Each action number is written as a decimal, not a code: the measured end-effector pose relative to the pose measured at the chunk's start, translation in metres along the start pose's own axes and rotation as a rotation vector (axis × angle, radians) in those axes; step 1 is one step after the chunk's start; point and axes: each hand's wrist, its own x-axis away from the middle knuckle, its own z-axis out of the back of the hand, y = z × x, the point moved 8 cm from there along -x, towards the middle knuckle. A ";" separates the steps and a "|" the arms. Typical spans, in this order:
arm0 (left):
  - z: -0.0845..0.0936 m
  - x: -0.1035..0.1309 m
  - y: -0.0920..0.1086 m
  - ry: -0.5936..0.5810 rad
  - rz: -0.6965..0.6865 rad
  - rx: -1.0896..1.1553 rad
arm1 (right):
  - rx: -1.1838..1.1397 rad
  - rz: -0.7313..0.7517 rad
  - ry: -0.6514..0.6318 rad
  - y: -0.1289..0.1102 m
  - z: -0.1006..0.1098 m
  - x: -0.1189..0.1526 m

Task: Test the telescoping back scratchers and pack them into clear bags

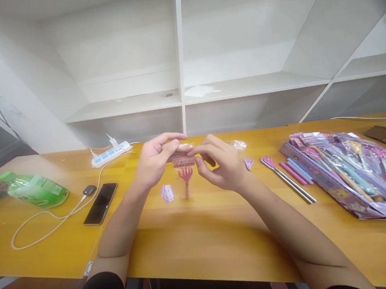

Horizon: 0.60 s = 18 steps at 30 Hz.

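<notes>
Between my hands is a small clear plastic bag (183,162) with a pink printed band. A pink hand-shaped back scratcher (186,176) hangs or lies below its top, apparently inside it. My left hand (156,158) pinches the upper left of the bag with thumb and fingers. At the upper right, my right hand (219,162) has its fingers bent onto the bag's edge; the exact contact is partly hidden. Small pink-and-purple printed cards (167,193) lie on the table beneath my left wrist.
Rightward lie a purple scratcher head (249,163), metal-rod scratchers (290,181), pink and blue tubes (293,173) and a purple box (334,183) of wrapped scratchers. Crumpled plastic (238,145) sits behind. Leftward are a phone (100,203), green bottle (35,188), cable and power strip (110,153).
</notes>
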 end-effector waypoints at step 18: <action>-0.010 -0.020 -0.023 -0.290 -0.040 -0.060 | -0.226 -0.525 -0.070 0.064 -0.010 0.015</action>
